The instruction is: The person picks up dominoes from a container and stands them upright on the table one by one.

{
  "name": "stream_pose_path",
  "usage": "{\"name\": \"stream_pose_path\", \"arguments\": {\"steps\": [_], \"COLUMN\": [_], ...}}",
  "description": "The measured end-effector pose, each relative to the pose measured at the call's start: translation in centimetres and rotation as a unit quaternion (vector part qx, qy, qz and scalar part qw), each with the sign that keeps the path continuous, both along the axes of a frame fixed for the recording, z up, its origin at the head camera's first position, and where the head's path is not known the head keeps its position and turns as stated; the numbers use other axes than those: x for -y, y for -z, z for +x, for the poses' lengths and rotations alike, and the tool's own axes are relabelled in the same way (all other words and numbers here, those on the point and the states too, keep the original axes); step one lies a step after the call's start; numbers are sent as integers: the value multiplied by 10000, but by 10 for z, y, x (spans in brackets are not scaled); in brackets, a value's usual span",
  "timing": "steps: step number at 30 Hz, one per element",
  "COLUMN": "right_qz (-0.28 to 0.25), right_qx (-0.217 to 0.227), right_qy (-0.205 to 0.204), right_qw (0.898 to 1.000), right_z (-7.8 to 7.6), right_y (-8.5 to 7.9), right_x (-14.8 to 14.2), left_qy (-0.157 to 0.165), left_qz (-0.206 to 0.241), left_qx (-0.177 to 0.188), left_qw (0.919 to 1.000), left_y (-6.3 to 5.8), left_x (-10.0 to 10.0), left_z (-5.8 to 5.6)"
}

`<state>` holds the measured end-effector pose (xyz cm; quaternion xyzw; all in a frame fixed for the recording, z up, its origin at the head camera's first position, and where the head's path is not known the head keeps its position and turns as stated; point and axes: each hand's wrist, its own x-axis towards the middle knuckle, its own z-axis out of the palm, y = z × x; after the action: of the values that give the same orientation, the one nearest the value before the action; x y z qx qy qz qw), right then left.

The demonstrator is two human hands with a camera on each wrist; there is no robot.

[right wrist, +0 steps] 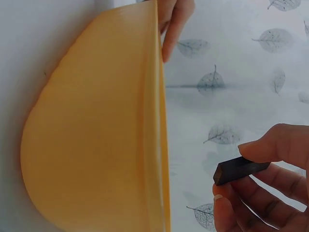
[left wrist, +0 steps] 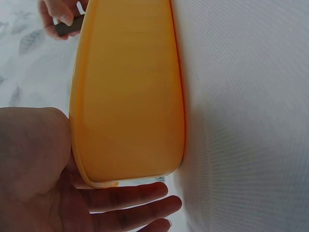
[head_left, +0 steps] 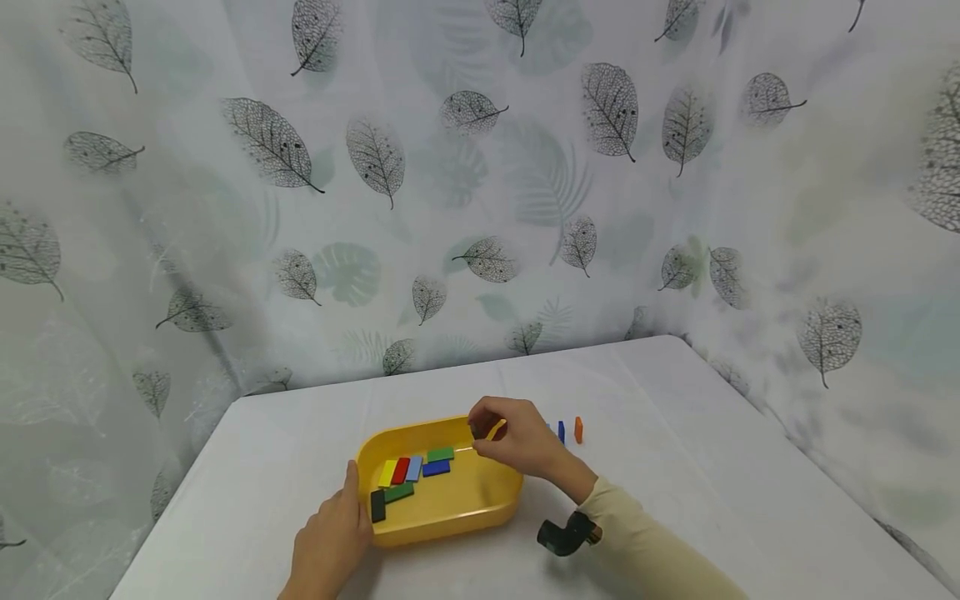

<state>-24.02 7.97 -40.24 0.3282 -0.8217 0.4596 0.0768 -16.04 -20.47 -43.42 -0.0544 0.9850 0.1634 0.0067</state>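
Beige sleeve [head_left: 652, 542] is lying nearest; its right hand [head_left: 521, 432] is pinching a dark block [right wrist: 241, 170] above the yellow tray [head_left: 465, 500], possibly risking a drop (the thumb could be sliding), while the left hand [head_left: 330, 529], fingers straight, is touching its end.

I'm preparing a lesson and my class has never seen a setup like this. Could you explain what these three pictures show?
There is no robot here, just a person working bare-handed. The wide picture comes from a camera on the head, looking forward and down; the other two come from cameras on the left and right wrists, so things appear turned sideways. On the white table sits a yellow tray with small colored blocks lying inside. To its right, a blue block and an orange block stand upright. The left hand touches the tray's side, while the right hand pinches a dark block above the tray.
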Motion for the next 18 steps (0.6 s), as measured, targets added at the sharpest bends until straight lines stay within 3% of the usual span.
{"name": "stream_pose_path", "arguments": {"steps": [13, 18], "right_qz": [-233, -285], "right_qx": [-183, -48], "right_qy": [326, 542], "right_qw": [9990, 9981], "right_z": [-6, -6], "right_y": [-9, -9], "right_x": [-30, -40], "left_qy": [-53, -34], "left_qz": [15, 9], "left_qx": [15, 10], "left_qw": [10000, 10000], "left_y": [0, 0], "left_x": [-1, -2], "left_z": [0, -1]}}
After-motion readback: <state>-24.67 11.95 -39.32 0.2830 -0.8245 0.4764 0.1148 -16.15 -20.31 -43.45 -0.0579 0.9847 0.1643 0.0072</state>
